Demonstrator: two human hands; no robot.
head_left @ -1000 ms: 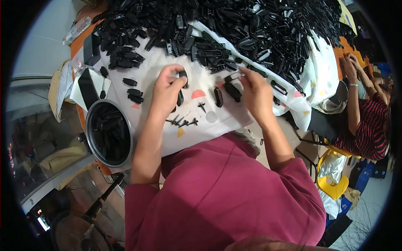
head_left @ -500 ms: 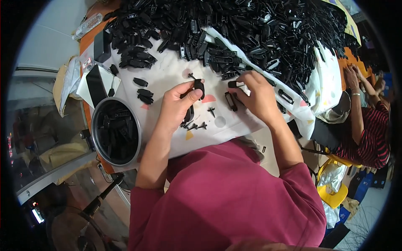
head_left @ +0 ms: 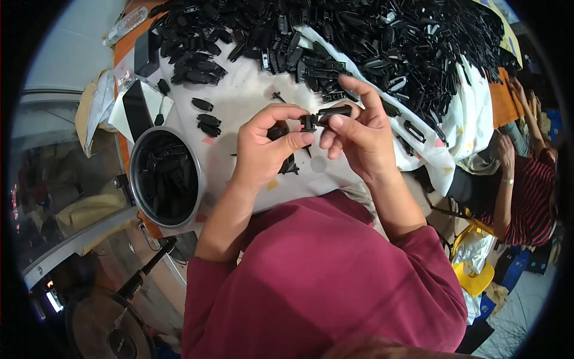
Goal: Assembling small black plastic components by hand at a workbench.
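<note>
Above the cloth-covered bench (head_left: 239,102), both hands meet over two small black plastic pieces. Her left hand (head_left: 266,149) pinches the short clip (head_left: 308,122) between thumb and forefinger; her right hand (head_left: 359,134) is closed on the longer bar (head_left: 335,111), its end touching the clip. They look light, stiff and smooth, best gripped by the flat sides near the joint. A round tin (head_left: 197,179) of finished parts sits left.
</note>
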